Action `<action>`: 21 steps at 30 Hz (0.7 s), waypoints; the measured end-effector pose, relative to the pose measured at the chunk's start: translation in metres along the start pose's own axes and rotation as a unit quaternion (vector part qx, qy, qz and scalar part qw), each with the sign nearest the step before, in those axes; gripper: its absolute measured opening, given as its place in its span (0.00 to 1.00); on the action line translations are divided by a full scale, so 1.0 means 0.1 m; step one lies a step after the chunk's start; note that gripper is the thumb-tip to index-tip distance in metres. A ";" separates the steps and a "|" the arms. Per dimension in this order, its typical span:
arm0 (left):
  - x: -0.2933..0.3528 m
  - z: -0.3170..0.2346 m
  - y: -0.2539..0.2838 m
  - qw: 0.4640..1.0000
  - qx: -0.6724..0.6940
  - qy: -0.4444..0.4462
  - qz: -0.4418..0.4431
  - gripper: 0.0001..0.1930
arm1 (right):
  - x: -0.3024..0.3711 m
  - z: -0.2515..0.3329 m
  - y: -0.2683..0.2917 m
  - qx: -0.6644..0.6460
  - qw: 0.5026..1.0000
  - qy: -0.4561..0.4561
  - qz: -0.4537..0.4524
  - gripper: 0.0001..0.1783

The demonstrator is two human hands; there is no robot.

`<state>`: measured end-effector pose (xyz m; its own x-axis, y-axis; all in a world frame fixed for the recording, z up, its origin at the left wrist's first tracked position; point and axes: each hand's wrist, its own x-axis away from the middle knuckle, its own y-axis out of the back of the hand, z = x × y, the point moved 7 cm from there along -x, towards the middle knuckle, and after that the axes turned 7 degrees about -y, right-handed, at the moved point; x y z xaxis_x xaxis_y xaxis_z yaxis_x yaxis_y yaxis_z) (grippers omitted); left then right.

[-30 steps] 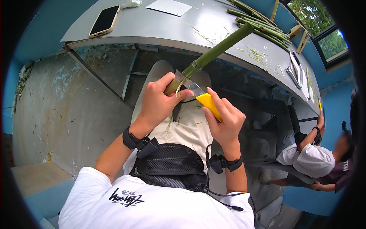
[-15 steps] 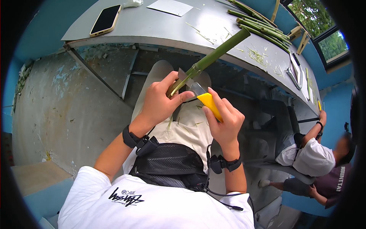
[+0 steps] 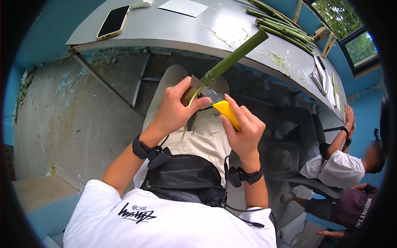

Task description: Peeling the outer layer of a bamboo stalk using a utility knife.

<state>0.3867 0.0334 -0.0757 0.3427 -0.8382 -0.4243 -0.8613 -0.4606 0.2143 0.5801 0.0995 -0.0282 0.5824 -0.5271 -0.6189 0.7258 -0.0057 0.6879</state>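
A green bamboo stalk (image 3: 236, 58) slants up and to the right in front of me, above my thighs. My left hand (image 3: 178, 100) is closed round its lower end. In my right hand (image 3: 245, 126) is a utility knife with a yellow handle (image 3: 227, 113). Its wide steel blade (image 3: 213, 96) lies across the stalk just below the node ring, and the blade's tip shows on the far side near my left fingers. A thin peeled strip (image 3: 194, 96) hangs from the stalk beside my left thumb.
The grey table (image 3: 165, 31) ahead holds a phone (image 3: 113, 21), white paper (image 3: 183, 7), several bamboo stalks (image 3: 285, 29), green shavings (image 3: 278, 58) and a hacksaw frame (image 3: 319, 80). A seated co-worker (image 3: 339, 167) is at the right; another person (image 3: 347, 206) stands behind.
The stalk has shifted slightly down and left against the blade, and the strip now hangs lower. At the right, the co-worker's hands have moved together at the table edge; the person behind has shifted.
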 end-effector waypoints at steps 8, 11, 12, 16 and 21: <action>0.00 0.02 0.10 0.997 -0.077 0.000 -0.018 0.19 | 0.01 0.03 0.03 0.012 1.000 0.008 -0.002 0.33; 0.01 -0.01 0.11 0.992 -0.102 -0.048 -0.053 0.19 | 0.00 0.05 0.04 0.004 1.000 0.004 -0.003 0.33; 0.01 -0.04 0.12 0.990 -0.124 -0.048 -0.053 0.19 | 0.00 0.05 0.04 0.007 1.000 0.003 -0.004 0.33; -0.02 -0.11 0.13 0.980 -0.182 -0.051 -0.058 0.20 | 0.01 0.04 0.03 0.018 1.000 0.002 -0.006 0.33; -0.01 -0.06 0.12 0.978 -0.198 -0.036 -0.060 0.23 | 0.03 0.02 0.01 0.028 1.000 -0.001 -0.001 0.32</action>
<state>0.3783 0.0276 -0.0677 0.3926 -0.7546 -0.5257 -0.5984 -0.6437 0.4771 0.5816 0.0965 -0.0285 0.5796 -0.5286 -0.6202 0.7059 -0.0546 0.7062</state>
